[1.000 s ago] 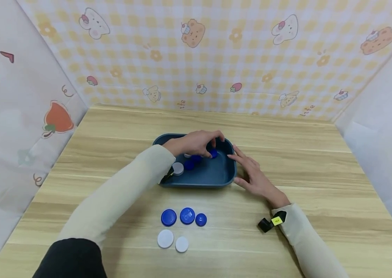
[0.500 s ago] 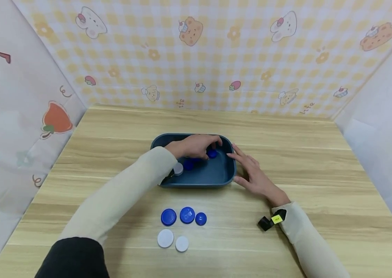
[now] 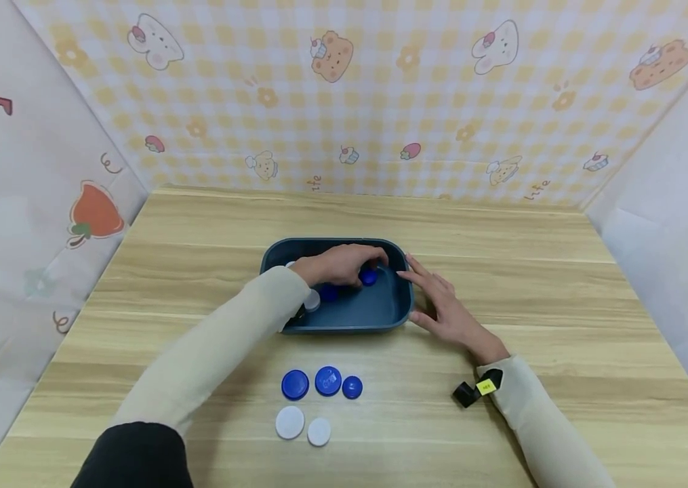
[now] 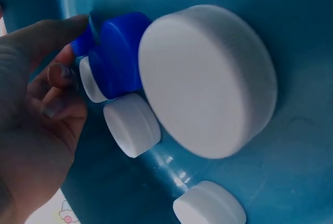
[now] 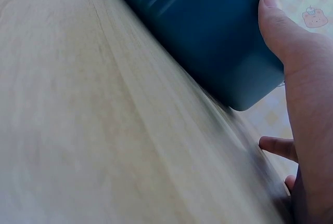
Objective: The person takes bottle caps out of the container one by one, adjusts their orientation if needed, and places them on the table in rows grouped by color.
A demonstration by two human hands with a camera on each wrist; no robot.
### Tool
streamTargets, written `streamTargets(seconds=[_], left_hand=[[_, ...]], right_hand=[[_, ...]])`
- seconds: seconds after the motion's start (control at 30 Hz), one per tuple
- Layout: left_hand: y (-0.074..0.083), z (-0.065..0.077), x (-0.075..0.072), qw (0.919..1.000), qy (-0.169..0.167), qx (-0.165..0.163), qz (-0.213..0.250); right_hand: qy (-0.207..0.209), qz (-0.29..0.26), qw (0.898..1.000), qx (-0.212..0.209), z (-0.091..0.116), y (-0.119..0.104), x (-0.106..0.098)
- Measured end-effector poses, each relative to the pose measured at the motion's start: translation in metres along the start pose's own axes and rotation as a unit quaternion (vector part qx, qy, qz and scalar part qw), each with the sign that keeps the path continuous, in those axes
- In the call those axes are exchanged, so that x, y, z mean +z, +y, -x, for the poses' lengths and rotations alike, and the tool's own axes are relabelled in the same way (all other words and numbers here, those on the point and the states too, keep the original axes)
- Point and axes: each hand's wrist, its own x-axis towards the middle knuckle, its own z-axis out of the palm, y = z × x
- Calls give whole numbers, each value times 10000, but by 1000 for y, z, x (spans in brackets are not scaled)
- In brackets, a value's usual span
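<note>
Yellow-and-white checked fabric (image 3: 344,102), printed with bears and cupcakes, rises behind the wood-grain surface (image 3: 533,285) we look down on. Across it reach 2 cream sleeves (image 3: 209,346). Between the hands, mid-surface, we see a dark teal plastic tray (image 3: 374,312) with rounded corners.

We find the right hand (image 3: 444,312) at the tray's right end, fingers straight and apart; in the right wrist view the thumb touches the rim. The left hand (image 3: 340,263) dips inside the tray, its thumb and fingers curled in and clamped on a small blue cap (image 3: 368,276) toward the right side. At the right cuff sits a black wrist camera (image 3: 472,392) with a yellow label.

From the left wrist, a ribbed white screw cap (image 4: 195,86) looks largest. Beside it we see overlapping blue caps (image 4: 122,47), too merged to count. Smaller white caps (image 4: 130,125) number 3, 1 of them partly hidden.

In front of the tray, we count 5 more caps on the surface: 2 larger blue discs (image 3: 295,385), 1 with raised marks; a larger white disc (image 3: 289,422) nearer us; then a smaller white disc (image 3: 319,432) and a little blue disc (image 3: 352,387).
</note>
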Motion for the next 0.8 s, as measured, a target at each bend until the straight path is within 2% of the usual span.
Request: streamTargets(seconds=[0.37, 0.57, 0.8], left_hand=[[-9, 0, 7, 9986, 57, 376, 359], [-9, -1, 8, 9978, 108, 591, 264], [-6, -1, 7, 9987, 153, 478, 76]], right_hand=[[-69, -26, 10000, 59, 1, 1, 0], [-66, -104, 9999, 95, 1, 0, 0], [-101, -103, 9998, 110, 1, -1, -1]])
